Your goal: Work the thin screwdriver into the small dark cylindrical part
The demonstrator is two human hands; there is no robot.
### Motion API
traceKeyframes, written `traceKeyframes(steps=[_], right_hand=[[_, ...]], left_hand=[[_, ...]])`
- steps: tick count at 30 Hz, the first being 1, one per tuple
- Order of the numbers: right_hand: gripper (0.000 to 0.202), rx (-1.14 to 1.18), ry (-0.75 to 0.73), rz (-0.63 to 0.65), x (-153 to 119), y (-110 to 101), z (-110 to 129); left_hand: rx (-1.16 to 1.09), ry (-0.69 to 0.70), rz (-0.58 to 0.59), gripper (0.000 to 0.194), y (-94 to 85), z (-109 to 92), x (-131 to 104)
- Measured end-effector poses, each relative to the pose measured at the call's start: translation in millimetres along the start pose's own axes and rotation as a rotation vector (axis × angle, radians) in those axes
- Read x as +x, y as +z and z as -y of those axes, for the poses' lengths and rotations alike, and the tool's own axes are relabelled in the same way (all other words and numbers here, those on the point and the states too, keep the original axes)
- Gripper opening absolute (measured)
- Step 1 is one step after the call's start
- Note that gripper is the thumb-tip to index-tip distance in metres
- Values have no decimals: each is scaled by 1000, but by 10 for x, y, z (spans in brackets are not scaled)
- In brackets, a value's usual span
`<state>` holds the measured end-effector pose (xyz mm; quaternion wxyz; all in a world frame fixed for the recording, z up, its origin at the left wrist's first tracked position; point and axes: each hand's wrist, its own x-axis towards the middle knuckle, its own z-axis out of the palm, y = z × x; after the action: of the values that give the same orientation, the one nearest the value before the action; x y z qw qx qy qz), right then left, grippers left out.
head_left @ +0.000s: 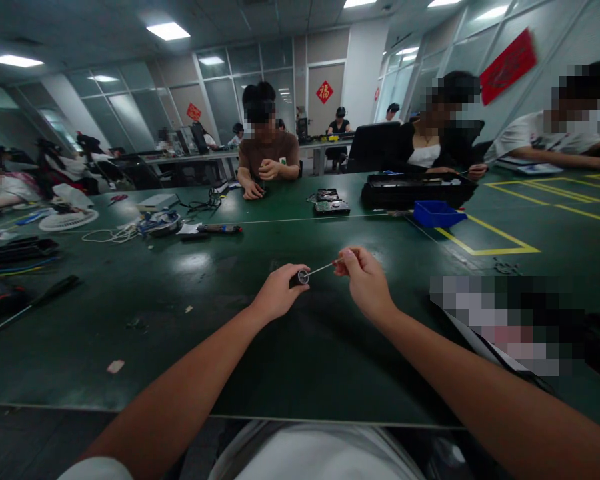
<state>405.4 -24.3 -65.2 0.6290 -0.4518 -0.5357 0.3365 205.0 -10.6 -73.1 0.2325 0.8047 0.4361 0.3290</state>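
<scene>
Above the middle of the green table, my left hand [279,292] is closed around a small black cylindrical part [303,276] with a round, silvery open end turned to the right. My right hand [363,275] pinches a thin metal rod [321,269], which looks like a slim screwdriver shaft. The rod's far tip meets the open end of the cylinder; how deep it goes I cannot tell. Whatever handle the rod has is hidden inside my right fingers.
Farther back on the green table [260,260] lie a circuit-board device [331,205], a blue bin [439,213], a long black casing [417,191] and a marker-like tool [223,229]. Cables [155,223] and a white fan grille [69,219] sit left. A person [269,150] works opposite.
</scene>
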Motion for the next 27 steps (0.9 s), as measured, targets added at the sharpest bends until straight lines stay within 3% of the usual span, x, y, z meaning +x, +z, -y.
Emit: traceKeyframes(steps=[7,15,20,27], right_hand=[[23,-140,-100,42,-48,-6,31],[13,-400,-295,196,-93,-48,141],[10,-509,-372,142,-104,-47,178],[11,-496,-349,101,-101,-51,175]], left_hand=[[24,14,13,38,-15,-11,-4],[79,25,1,39,-12,15,-4],[101,4,9,41,-22,21,2],[125,-16,25,41,-13,71,2]])
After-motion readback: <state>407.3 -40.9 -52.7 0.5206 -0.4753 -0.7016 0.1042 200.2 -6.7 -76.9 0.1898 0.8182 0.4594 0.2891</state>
